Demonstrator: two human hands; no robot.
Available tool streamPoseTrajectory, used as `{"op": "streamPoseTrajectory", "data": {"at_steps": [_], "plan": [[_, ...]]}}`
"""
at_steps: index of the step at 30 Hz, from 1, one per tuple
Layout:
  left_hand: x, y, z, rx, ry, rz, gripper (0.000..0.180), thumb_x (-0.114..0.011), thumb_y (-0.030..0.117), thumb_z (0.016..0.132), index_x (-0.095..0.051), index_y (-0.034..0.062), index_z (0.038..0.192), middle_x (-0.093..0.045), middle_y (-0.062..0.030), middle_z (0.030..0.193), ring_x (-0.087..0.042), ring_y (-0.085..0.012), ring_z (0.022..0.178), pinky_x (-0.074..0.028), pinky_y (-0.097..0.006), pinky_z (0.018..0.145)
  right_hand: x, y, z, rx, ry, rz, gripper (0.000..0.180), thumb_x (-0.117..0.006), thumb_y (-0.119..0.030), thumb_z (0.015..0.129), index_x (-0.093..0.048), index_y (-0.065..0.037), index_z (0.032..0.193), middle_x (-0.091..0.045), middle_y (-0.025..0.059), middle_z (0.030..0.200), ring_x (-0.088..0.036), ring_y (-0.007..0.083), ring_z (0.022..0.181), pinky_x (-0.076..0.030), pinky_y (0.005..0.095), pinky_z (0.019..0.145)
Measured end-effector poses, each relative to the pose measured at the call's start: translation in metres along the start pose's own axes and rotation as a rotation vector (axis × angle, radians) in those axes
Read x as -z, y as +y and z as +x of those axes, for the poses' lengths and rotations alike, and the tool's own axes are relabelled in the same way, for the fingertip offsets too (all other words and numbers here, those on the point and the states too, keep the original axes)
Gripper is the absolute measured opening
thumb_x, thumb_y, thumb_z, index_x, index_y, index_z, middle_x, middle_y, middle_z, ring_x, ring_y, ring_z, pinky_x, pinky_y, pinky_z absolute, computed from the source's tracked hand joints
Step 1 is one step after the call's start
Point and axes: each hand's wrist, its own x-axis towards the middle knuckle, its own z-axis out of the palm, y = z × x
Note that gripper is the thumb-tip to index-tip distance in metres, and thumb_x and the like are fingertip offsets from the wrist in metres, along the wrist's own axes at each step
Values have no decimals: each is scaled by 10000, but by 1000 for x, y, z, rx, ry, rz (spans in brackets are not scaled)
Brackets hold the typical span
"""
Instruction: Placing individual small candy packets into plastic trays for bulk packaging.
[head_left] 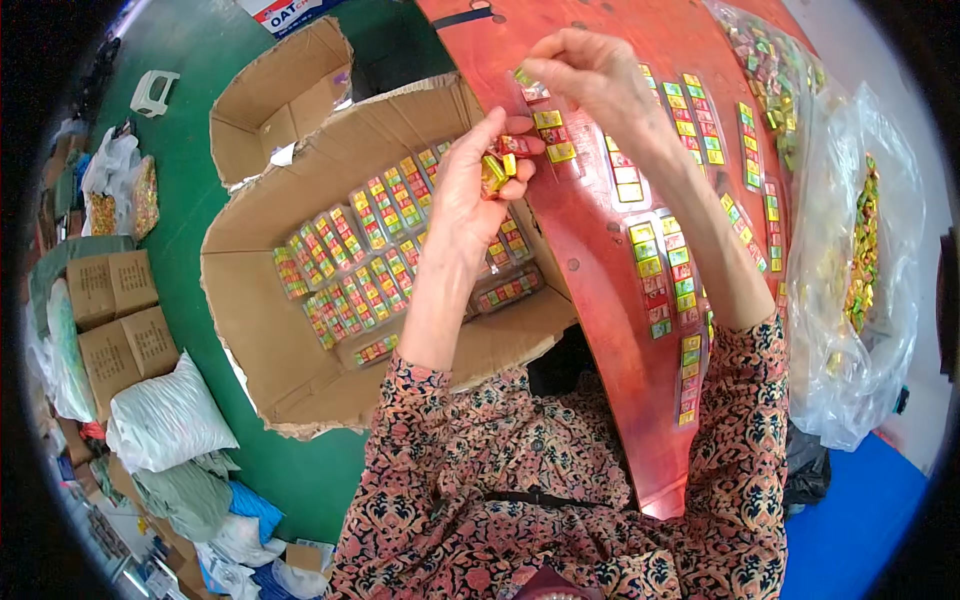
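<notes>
My left hand [468, 175] is cupped at the table's left edge, fingers curled round several small wrapped candies [493, 175] in shiny gold and red foil. Beyond it my right hand [600, 80] pinches a small green-yellow wrapped candy [522, 77] over the far end of a clear plastic tray [560, 150]. Yellow and red pieces sit in that tray's slots. More narrow clear trays, filled with rows of yellow, green and red candies, lie under and beside my right forearm, such as one filled tray [650, 275].
A large open cardboard box [250, 350] left of the red table [610, 330] holds many filled trays. Another open carton [285, 100] stands behind it. Clear bags of loose candies [865, 250] lie at the table's right. Brown cartons [120, 310] and a white sack [170, 415] line the left floor.
</notes>
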Motion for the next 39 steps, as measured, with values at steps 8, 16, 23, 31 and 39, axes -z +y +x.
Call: {"op": "streamPoseTrajectory", "data": {"at_steps": [8, 16, 23, 31, 39], "plan": [[1, -7, 6, -513, 252, 815, 105, -620, 90, 720, -638, -13, 717, -536, -18, 546, -463, -54, 471, -338, -208, 406, 20, 48, 6, 98, -65, -478, 125, -578, -60, 782, -604, 36, 857, -617, 62, 766, -578, 117, 697, -470, 251, 653], [-5, -10, 18, -676, 250, 1242, 112, -641, 87, 716, -654, -19, 749, -535, 22, 565, -422, -27, 493, -325, -197, 435, 13, 54, 4, 217, -15, -649, 152, -607, -38, 715, -634, -16, 863, -562, 114, 747, -557, 255, 727, -438, 331, 652], [-5, -3, 14, -477, 207, 858, 217, -595, 176, 781, -621, -32, 729, -561, -43, 568, -480, -99, 432, -343, -211, 392, 12, 52, 3, 234, 24, -691, 161, -615, -56, 719, -634, -13, 873, -590, 110, 755, -577, 215, 680, -452, 302, 612], [6, 5, 6, -127, 29, 318, 560, -325, 488, 900, -568, -17, 900, -588, -127, 689, -526, -138, 501, -325, -181, 360, 2, 32, -7, 68, -73, -156, 164, -593, -112, 801, -625, 36, 863, -595, 32, 735, -559, 99, 646, -456, 234, 585], [2, 4, 3, -89, -17, 262, 615, -291, 574, 869, -537, 12, 919, -582, -115, 721, -539, -168, 520, -311, -197, 345, -12, 10, -10, 150, -326, -318, 173, -605, -118, 779, -625, 17, 886, -574, 92, 691, -577, 165, 615, -459, 277, 545]]}}
